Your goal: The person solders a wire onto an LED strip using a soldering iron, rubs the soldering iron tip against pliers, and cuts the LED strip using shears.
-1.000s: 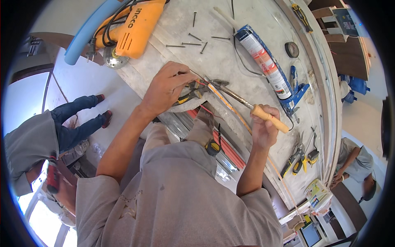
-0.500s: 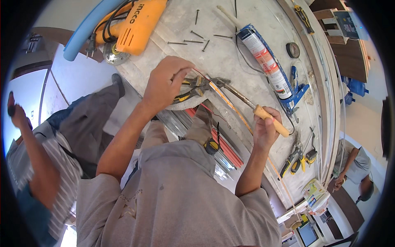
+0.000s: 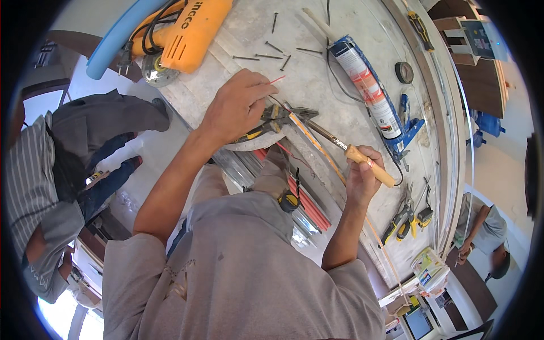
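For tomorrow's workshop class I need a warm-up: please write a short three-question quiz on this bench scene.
1. True or false: the right hand grips a wooden-handled tool.
2. What lies under the left hand? A) pliers B) a saw C) a paint roller
3. Fill in: the orange power tool lies at the bench's far ____ corner.

Key: 1 true. 2 A, yellow-and-black pliers on the bench. 3 left.
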Demonstrator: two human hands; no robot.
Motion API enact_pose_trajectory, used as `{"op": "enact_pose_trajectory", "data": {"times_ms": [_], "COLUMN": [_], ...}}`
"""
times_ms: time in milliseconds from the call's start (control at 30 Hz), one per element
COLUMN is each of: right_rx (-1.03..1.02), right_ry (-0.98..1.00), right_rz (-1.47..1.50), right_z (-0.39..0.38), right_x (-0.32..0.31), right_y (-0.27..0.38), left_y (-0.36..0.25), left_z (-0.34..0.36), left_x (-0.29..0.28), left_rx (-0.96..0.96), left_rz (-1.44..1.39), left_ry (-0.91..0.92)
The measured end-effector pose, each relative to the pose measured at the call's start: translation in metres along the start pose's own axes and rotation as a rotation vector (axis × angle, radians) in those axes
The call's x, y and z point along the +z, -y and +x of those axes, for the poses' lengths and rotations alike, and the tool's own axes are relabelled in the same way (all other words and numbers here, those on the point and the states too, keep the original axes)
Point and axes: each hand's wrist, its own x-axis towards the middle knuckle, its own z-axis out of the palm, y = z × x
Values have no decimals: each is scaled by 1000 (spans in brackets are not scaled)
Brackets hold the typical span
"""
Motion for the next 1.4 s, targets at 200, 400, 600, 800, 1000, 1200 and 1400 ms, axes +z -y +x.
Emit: {"op": "enact_pose_trajectory", "data": {"times_ms": [200,400,600,800,1000,1200,1400], "right_rx": [-5,2,12,7,15,40,50], "right_ry": [0,2,4,12,7,-18,-48], "right_rz": [-10,-2,-11,-14,-11,4,21], "right_z": [0,0,0,1,1,0,0], "right_x": [1,-2,-2,-2,-2,-3,-2], "right_y": [-1,-3,-3,-3,-3,-3,-3], "left_y": [-2,-1,1,3,4,2,1], "left_z": [-2,-2,-3,-2,-2,0,0], "left_x": [-1,0,-1,1,0,-1,-2], "left_rx": [30,60,62,58,41,-42,-46], "left_rz": [-67,-88,-84,-85,-76,-124,-108], "left_ry": [-11,-11,21,36,66,99,106]}}
